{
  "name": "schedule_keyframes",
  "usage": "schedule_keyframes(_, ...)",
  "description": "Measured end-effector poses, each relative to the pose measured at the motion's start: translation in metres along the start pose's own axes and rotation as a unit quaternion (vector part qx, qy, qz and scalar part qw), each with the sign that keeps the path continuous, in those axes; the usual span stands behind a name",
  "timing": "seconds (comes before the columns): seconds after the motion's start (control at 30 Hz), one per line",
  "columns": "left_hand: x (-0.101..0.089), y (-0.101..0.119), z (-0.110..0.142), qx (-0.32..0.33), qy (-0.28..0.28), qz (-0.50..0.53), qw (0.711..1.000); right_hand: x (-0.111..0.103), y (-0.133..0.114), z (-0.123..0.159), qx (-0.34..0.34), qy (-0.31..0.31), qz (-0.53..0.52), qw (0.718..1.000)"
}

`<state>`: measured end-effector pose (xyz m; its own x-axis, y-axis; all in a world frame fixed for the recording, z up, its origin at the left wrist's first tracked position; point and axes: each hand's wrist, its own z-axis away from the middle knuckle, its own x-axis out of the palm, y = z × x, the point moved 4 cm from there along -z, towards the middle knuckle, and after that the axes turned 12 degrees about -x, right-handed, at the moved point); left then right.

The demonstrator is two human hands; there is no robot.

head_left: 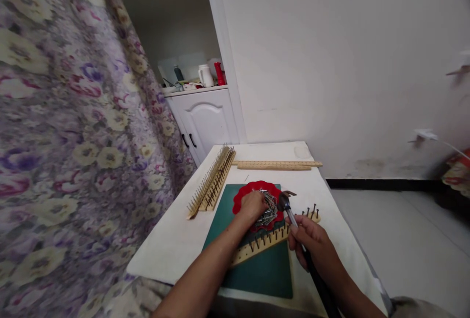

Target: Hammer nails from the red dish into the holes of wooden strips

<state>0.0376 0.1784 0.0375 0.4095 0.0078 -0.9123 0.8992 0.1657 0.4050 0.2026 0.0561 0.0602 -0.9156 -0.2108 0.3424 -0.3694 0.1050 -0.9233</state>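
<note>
My left hand [252,206] reaches into a red scalloped dish [257,191] holding a heap of small metal nails [268,210], its fingers curled down among them. My right hand [312,244] is closed round the black handle of a claw hammer [285,201], whose head hovers just right of the dish. Below both hands a wooden strip [264,245] studded with several upright nails lies slantwise on a green cutting mat [257,269].
The mat sits on a white table [172,244]. Two nail-filled wooden strips [211,181] lie at the left, and plain wooden slats [275,164] lie at the far edge. A floral curtain [66,136] hangs at the left; a white cabinet [205,117] with bottles stands behind.
</note>
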Motion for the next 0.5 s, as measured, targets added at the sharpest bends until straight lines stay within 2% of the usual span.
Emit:
schedule_keyframes(0.23, 0.003, -0.006, 0.001, 0.012, -0.03, 0.048, 0.998, 0.0, -0.001, 0.002, 0.004, 0.002, 0.004, 1.0)
schedule_keyframes(0.5, 0.002, -0.018, -0.001, 0.032, -0.067, 0.208, 0.975, -0.001, -0.001, 0.0, -0.004, -0.011, 0.007, 1.0)
